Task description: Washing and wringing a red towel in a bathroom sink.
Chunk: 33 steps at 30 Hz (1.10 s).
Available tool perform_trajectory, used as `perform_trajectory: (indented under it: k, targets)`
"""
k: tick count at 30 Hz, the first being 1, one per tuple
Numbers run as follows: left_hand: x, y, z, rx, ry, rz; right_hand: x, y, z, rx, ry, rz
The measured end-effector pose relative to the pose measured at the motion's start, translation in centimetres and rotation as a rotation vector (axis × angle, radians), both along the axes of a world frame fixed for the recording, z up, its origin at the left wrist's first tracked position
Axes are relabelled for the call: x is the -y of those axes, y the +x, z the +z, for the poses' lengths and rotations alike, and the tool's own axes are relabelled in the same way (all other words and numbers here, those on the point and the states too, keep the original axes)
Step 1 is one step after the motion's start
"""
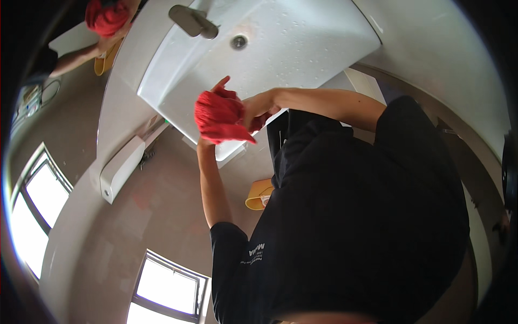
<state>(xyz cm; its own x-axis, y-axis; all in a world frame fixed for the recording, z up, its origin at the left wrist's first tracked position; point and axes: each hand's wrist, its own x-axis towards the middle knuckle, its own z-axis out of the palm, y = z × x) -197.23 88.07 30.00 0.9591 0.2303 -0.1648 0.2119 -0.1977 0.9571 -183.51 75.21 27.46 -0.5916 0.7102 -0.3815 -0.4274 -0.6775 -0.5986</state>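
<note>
A red cloth [217, 115] is bunched around my left hand [205, 143], above the near left part of the white washbasin [270, 67]. Only the wrist shows plainly below the cloth; most of the fingers are hidden. A reddish, finger-like tip sticks up from the bundle, and I cannot tell whether it is finger or fabric. From the right, my right hand [260, 106] closes on the cloth, with some red fabric hanging under its fingers. One loose corner of the cloth points toward my body.
A grey faucet [194, 22] stands at the basin's far left, near the drain [238, 42]. Water drops dot the basin. A white wall-mounted box [121, 170] is at left, a yellow bin [260, 195] below. The mirror [70, 70] at left reflects the cloth and an arm.
</note>
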Motion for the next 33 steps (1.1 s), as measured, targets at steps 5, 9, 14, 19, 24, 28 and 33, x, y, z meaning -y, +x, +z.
perform_trajectory:
  k: [5, 9, 14, 19, 24, 28, 33]
  targets:
    - [0.7, 1.1, -0.5, 0.102, -0.253, 0.071, 0.2, -1.4, 3.4, -0.119, -0.217, -0.231]
    - [3.0, 2.0, -1.1, 0.001, -0.7, 0.342, 0.2, -2.3, 3.1, -0.153, -0.395, -0.431]
    - [5.5, 1.8, -5.8, 0.09, -1.067, 0.563, 0.0, -1.3, 1.9, -0.342, -0.487, -0.474]
    - [7.3, -1.8, -11.3, -0.152, -0.975, 0.907, -1.1, 0.0, 1.1, -0.359, -0.532, -0.469]
    - [8.1, 1.1, -9.6, -0.084, -0.517, 0.878, -1.6, -0.8, 0.8, -0.556, -0.539, -0.485]
    - [10.7, 1.0, -6.9, 0.003, -0.156, 0.817, -1.1, -2.7, 2.7, -0.931, -0.537, -0.441]
    - [11.5, -2.2, -0.2, 0.101, 0.282, 0.709, 0.7, -5.3, 6.6, -1.272, -0.426, -0.309]
